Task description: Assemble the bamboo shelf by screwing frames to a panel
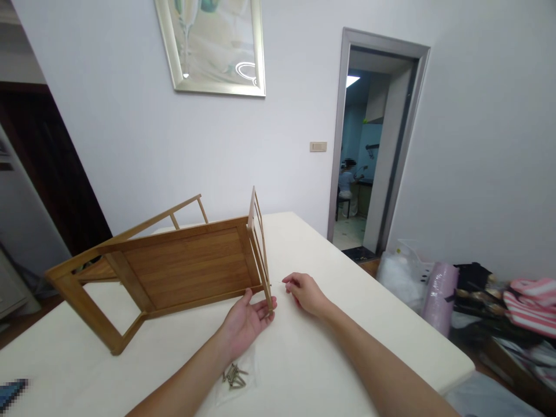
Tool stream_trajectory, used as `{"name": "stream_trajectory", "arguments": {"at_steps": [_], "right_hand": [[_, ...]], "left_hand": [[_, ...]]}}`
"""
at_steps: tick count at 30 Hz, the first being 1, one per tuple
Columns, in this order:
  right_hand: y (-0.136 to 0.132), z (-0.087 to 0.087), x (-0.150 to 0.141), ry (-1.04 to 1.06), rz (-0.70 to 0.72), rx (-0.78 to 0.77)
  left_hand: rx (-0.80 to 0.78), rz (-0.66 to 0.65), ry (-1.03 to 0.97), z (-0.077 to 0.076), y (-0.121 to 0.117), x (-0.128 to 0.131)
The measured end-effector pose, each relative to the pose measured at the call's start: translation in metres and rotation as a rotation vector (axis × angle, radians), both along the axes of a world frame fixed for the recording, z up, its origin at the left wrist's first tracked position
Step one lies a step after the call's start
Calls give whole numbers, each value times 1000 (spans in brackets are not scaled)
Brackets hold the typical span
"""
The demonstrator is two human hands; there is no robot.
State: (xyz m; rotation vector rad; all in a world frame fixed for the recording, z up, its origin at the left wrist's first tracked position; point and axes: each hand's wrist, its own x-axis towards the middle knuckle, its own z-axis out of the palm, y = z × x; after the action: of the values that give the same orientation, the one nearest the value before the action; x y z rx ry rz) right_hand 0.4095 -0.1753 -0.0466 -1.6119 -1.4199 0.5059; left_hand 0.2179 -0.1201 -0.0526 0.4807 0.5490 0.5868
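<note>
A wooden rack [186, 263] with a panel and slatted end frames lies on its side on the white table. My left hand [243, 324] is wrapped round the lower end of its right end frame [264, 272], thumb against the panel's edge. Just right of that joint, my right hand [306, 292] is closed in a pinch. From its fingertips a thin rod [278, 282] reaches toward the frame; its exact kind is too fine to make out. Below my left wrist lies a clear plastic bag [226, 395] with several metal screws [234, 376].
The white table [391, 341] runs to a rounded right corner. Beyond it sit a pink roll [438, 298], plastic wrap and striped fabric [532, 307]. A dark blurred object [12, 394] is at the lower left. Through the doorway a person [347, 182] sits in another room.
</note>
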Motion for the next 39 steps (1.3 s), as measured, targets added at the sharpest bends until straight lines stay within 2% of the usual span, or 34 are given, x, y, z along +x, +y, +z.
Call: {"name": "stream_trajectory", "arguments": {"at_steps": [2,7,15,19,25,39], "right_hand": [[3,-3,-1,66,22,19],[6,-4,-2,66,-12,106],[9,-8,-7,-225,-41,376],[11,-11,-7,-221,-67,373],[9,-7,-10,-205,-111,336],[-3,5,-3,-252,-84,309]], "left_hand": [[2,6,-4,0,0,0],[1,16,0,2,-2,1],[-4,21,-16,2,-2,0],[3,25,-23,-1,-1,0],[6,18,-26,-2,0,0],[2,35,-24,4,-4,0]]}}
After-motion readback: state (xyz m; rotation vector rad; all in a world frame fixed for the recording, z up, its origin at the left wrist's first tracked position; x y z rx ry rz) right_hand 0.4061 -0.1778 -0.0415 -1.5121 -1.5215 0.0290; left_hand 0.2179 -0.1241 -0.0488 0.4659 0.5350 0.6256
